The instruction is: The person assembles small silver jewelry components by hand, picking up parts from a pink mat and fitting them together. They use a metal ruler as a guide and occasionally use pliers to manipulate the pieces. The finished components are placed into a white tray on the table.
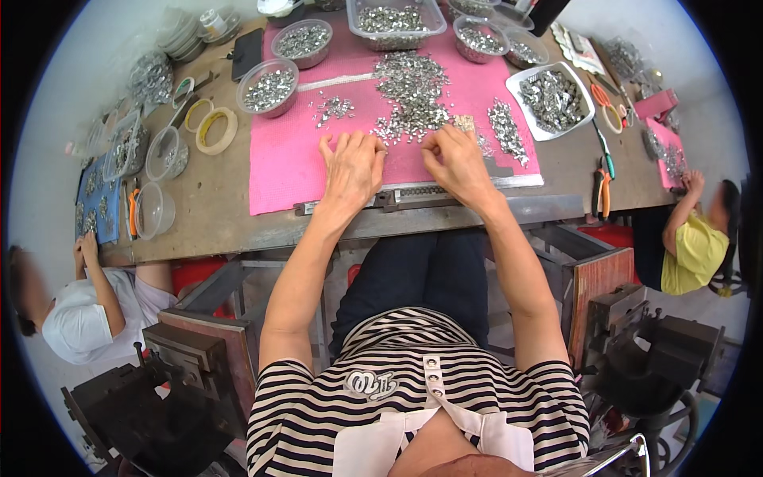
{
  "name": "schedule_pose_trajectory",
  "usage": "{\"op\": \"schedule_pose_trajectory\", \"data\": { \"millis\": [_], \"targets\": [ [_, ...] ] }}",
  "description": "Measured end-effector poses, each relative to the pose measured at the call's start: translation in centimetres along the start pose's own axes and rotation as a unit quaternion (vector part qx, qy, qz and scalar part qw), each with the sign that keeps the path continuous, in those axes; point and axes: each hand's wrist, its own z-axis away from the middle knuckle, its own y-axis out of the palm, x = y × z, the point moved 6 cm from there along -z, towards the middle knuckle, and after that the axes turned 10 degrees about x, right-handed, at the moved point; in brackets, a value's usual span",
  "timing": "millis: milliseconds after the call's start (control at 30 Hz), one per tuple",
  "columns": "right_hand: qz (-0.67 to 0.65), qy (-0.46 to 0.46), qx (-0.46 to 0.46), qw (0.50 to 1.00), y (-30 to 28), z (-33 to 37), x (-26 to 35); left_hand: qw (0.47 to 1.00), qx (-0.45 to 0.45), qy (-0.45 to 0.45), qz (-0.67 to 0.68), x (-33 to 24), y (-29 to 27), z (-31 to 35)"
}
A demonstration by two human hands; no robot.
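At the centre of the frame, I've got the main heap of small metal pieces (413,83) spilling down the pink mat (282,155), and both hands are right at its lower edge. The left hand (354,171) is bent over the mat with its fingers curled; the right hand (459,163) has thumb and forefinger drawn close together, and from out here I can't tell whether either one grips a piece. Just below them runs a slotted metal strip (417,192) along the near edge of the mat. It's crowded in here! A tan block (464,122) sits tight behind the right hand, with a side pile (506,131) of bits just right of it, then a white tray (566,130), heaped full. Upper left of centre, a round tub (280,109) flanks a small cluster (334,108); a long tub (397,38) closes off the top. Farther left lies a tape roll (230,143); over on the right, orange-handled pliers (605,195) hang over the table edge. Co-workers sit at both sides, far left (83,322) and far right (693,254).
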Motion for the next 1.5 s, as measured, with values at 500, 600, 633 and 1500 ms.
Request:
{"op": "schedule_pose_trajectory", "data": {
  "millis": [500, 600, 633, 1500],
  "targets": [
    [-0.068, -0.018, -0.007, 0.997, -1.8, 7.1, 0.7, 0.986, 0.077, 0.073, 0.131, -7.3, 2.0, 1.9],
    [-0.052, -0.029, -0.019, 0.998, -1.7, 7.2, 0.9, 0.988, 0.071, 0.074, 0.114, -7.6, 2.0, 1.8],
    [-0.045, -0.032, -0.02, 0.998, -1.6, 7.3, 0.9, 0.989, 0.066, 0.078, 0.11, -7.7, 2.0, 1.9],
    [0.014, -0.019, -0.175, 0.984, -2.9, 9.5, -0.2, 0.996, 0.006, 0.056, 0.067, -8.5, 2.7, 1.8]
  ]
}}
